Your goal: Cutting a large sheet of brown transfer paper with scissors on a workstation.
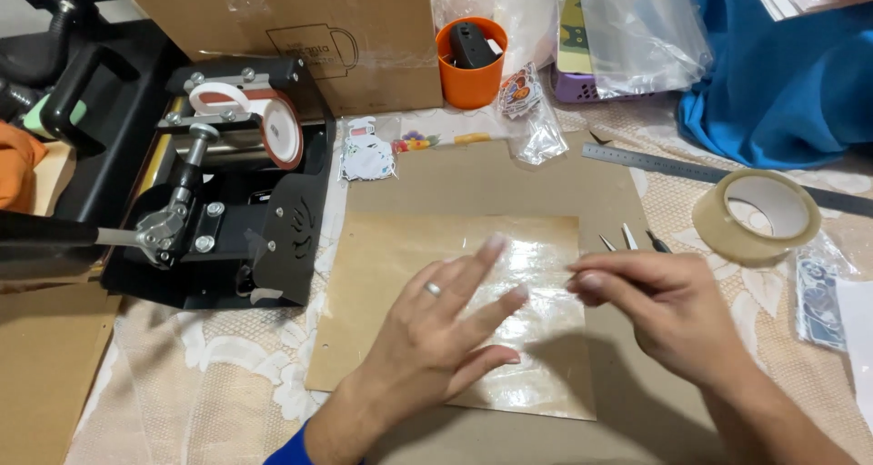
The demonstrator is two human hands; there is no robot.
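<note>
Your left hand (446, 324) lies flat with fingers spread, pressing a clear glossy film (518, 310) onto the tan cardboard sheet (382, 274). Your right hand (668, 306), at the sheet's right edge, pinches its fingertips together, probably on the film's edge or a strip of tape (too thin to tell which). Just right of the sheet's upper corner lie tweezers (629, 239), beyond them a tape roll (757, 215) and a steel ruler (655, 163); a mug press (236, 179) stands left of the sheet. If your flat hand slips while you pull, the film could likely wrinkle or trap air.
</note>
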